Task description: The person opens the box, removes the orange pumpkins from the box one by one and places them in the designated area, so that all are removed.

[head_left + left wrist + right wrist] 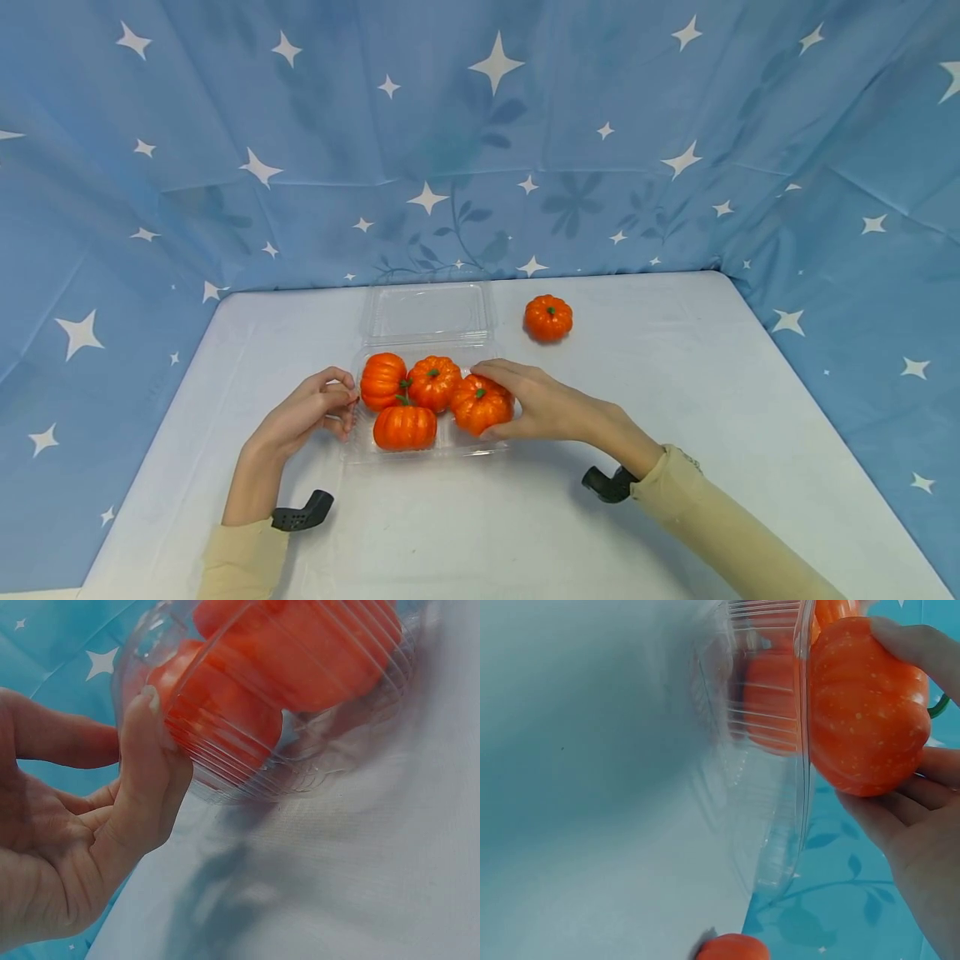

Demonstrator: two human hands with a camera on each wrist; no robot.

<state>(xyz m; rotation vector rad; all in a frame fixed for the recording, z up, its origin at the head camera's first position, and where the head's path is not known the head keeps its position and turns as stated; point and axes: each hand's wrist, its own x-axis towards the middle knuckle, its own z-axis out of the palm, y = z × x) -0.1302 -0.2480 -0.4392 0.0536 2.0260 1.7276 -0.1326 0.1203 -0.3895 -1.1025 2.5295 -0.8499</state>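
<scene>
A clear plastic clamshell container (471, 440) lies on the table with its lid (431, 310) folded back. Inside sit several small orange pumpkins, among them one lying on its side (405, 428) at the front and one with its green stem up (434, 382). My left hand (309, 412) pinches the container's left edge, thumb and fingertips at the ribbed wall in the left wrist view. A further pumpkin (868, 709) is gripped between the thumb and fingers of my right hand (546, 403). It stands at the rim over the container's right part.
Behind and to the right of the container, another orange pumpkin (548, 318) rests on the white table (660, 375). A blue star-patterned curtain (480, 150) borders the table at the back and sides.
</scene>
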